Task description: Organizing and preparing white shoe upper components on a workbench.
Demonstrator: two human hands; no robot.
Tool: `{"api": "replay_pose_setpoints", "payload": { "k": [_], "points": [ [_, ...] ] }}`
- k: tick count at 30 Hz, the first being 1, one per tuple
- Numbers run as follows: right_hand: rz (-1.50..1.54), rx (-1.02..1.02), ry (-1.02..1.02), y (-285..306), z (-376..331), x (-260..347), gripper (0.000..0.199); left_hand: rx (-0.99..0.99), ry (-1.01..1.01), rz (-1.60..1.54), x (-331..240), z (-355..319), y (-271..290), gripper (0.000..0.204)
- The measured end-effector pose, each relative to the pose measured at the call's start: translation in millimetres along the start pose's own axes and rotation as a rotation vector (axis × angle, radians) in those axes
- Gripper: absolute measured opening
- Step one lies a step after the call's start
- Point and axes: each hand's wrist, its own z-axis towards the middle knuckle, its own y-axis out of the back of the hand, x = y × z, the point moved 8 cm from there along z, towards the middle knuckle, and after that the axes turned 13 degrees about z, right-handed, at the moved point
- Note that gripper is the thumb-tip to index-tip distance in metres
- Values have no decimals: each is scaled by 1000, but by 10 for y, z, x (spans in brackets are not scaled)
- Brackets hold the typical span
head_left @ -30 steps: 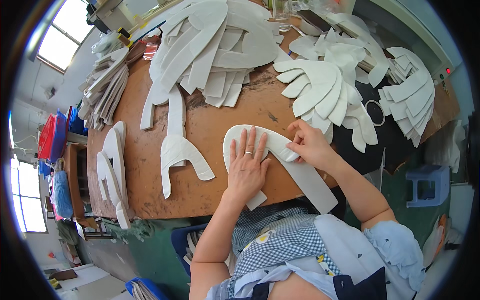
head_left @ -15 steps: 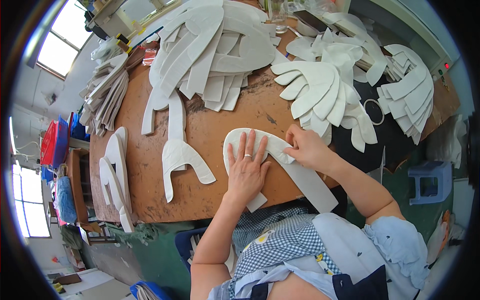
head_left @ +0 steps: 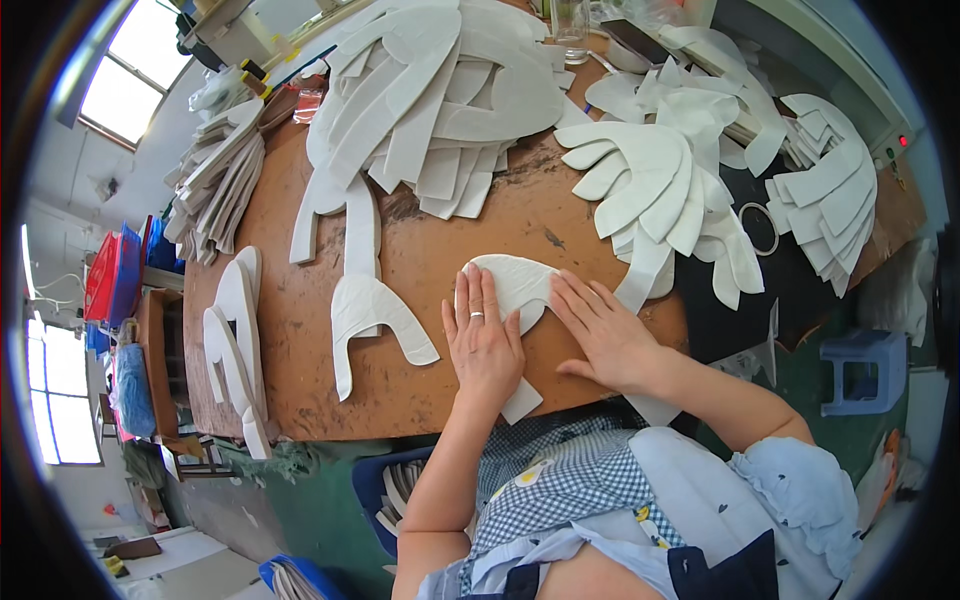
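Note:
A U-shaped white padded piece (head_left: 512, 284) lies near the table's front edge, its bend pointing away from me. My left hand (head_left: 484, 345) rests flat on its left arm, fingers stretched and a ring on one of them. Across the right arm lies my right hand (head_left: 615, 345), fingers straight and thumb apart. Both hands cover much of the piece; a pale end shows below each. Left of my hands, a similar white piece (head_left: 372, 308) sits over long white strips.
A big heap of white curved pieces (head_left: 430, 90) fills the table's back. More pieces (head_left: 640, 175) fan out at the right beside a black sheet (head_left: 715, 310) and a ring (head_left: 758, 228). Stacked strips (head_left: 215, 180) stand far left. A blue stool (head_left: 862, 368) is on the floor.
My right hand has gone from pinching the piece's right edge to lying flat on its right arm. My left hand has slid slightly left and down. The view has shifted a little.

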Motion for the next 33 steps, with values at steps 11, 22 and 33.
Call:
{"api": "replay_pose_setpoints", "payload": {
  "k": [11, 22, 33],
  "points": [
    [-104, 9, -189, 150, -303, 160, 78, -98, 276, -113, 280, -117, 32, 58],
    [161, -303, -206, 377, 578, -154, 38, -389, 234, -285, 285, -159, 296, 36],
    [245, -547, -119, 419, 357, -211, 39, -378, 166, -194, 148, -152, 364, 21]
  ]
}}
